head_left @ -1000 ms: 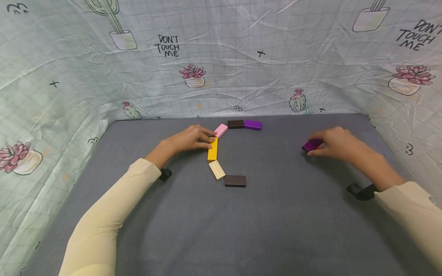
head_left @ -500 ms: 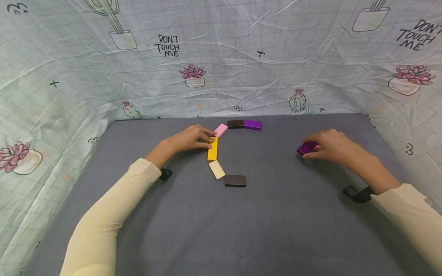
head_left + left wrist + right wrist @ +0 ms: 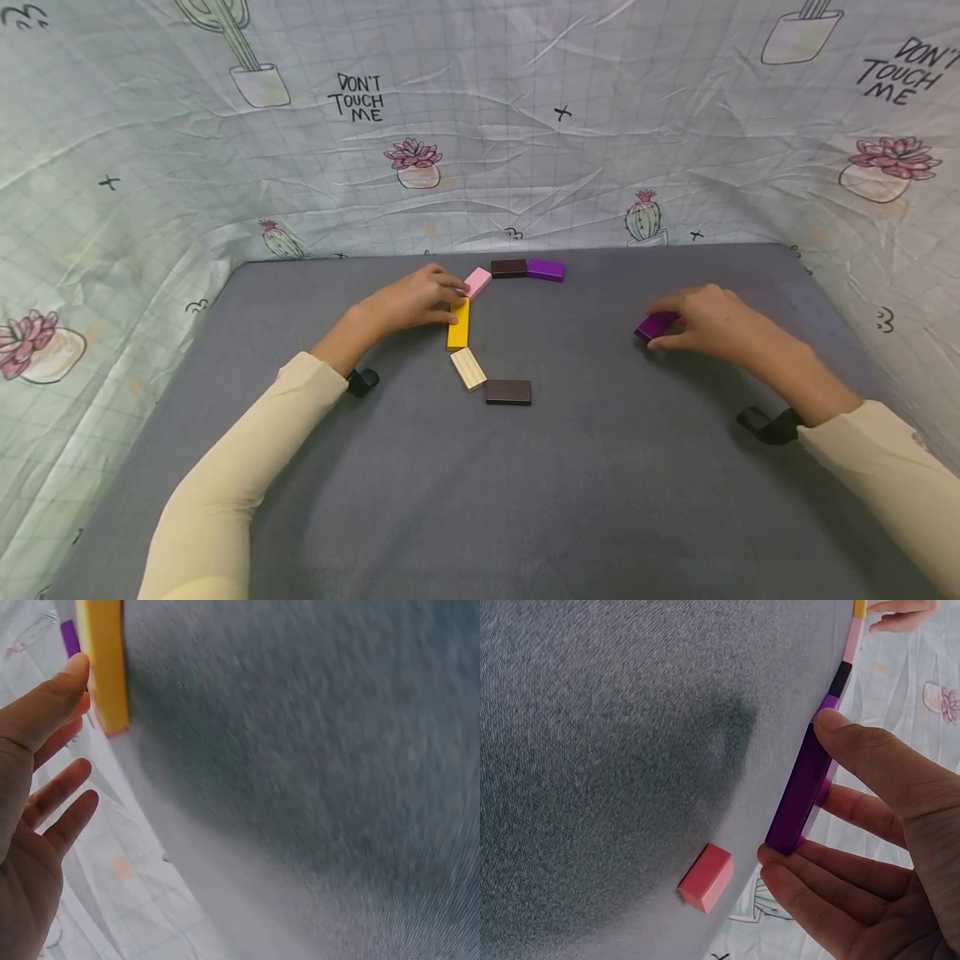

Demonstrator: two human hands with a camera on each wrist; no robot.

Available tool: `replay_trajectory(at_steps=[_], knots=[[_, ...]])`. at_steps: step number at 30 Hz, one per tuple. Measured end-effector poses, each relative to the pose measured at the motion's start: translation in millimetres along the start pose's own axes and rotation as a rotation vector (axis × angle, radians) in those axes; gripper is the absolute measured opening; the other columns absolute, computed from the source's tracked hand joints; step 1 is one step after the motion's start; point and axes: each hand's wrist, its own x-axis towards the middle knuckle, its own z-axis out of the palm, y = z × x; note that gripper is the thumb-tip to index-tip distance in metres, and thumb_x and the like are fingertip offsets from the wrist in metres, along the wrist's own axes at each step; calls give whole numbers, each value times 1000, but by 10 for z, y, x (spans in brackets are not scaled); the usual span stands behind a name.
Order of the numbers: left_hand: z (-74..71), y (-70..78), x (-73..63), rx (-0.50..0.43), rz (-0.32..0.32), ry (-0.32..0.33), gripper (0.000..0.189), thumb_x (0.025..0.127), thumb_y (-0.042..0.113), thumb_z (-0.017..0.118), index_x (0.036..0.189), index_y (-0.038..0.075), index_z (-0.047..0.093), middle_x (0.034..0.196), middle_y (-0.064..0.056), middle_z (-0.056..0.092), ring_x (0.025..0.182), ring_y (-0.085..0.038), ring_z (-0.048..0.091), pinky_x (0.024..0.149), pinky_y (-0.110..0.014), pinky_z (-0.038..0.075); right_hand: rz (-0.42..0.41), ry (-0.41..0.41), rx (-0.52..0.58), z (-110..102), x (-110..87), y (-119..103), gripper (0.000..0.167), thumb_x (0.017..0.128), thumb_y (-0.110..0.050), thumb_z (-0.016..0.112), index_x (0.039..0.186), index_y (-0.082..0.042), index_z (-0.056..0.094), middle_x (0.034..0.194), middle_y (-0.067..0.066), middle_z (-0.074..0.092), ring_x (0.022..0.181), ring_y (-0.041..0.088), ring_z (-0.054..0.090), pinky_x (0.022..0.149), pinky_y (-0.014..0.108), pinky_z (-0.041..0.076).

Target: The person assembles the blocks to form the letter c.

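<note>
My right hand (image 3: 708, 321) pinches a dark purple block (image 3: 799, 795) between thumb and fingertips, tilted at the right of the table. On the left, my left hand (image 3: 416, 302) rests its thumb and a fingertip on the yellow block (image 3: 458, 325), with other fingers near the pink block (image 3: 477, 282). A curved row runs from a purple block (image 3: 546, 270) through a dark brown block (image 3: 509, 268), the pink and yellow ones, and a pale wood block (image 3: 468, 368), to another dark brown block (image 3: 508, 392). In the right wrist view a red block (image 3: 707, 877) lies beyond the right hand.
A grey cloth (image 3: 465, 500) covers the table. Behind it and at both sides hangs a pale curtain (image 3: 487, 125) printed with cactus and plant drawings. Black straps (image 3: 768, 425) show at both wrists.
My right hand has moved slightly left with the purple block. The left hand has stayed at the yellow block, and the row keeps its shape. The head view has shifted a little.
</note>
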Motion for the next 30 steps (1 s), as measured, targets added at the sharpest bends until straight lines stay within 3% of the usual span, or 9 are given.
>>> replay_trajectory(at_steps=[8, 17, 23, 30], knots=[[-9, 303, -80, 16, 119, 99, 30, 93, 16, 76, 120, 3, 75, 132, -13, 67, 117, -31, 56, 100, -42, 49, -14, 14, -6, 36, 8, -66, 42, 80, -29, 88, 112, -4, 76, 99, 13, 76, 81, 23, 69, 64, 41, 54], [87, 694, -192, 14, 367, 197, 26, 91, 17, 79, 114, 5, 78, 122, -9, 71, 115, -24, 65, 98, -35, 52, -28, 39, 13, 93, -9, -205, 41, 79, -27, 89, 111, -3, 76, 104, 16, 75, 88, 28, 70, 69, 45, 57], [193, 910, -228, 41, 451, 176, 23, 94, 23, 76, 114, 11, 79, 123, -5, 71, 115, -19, 66, 99, -33, 52, -69, 56, 23, 149, -9, -356, 40, 79, -28, 89, 109, -5, 77, 106, 13, 76, 94, 27, 71, 79, 48, 57], [247, 1039, -229, 54, 452, 116, 26, 96, 28, 73, 118, 15, 78, 126, 0, 70, 118, -18, 63, 104, -34, 47, -85, 18, 86, 209, 11, -538, 40, 80, -25, 89, 111, -3, 77, 107, 12, 75, 94, 25, 69, 79, 41, 58]])
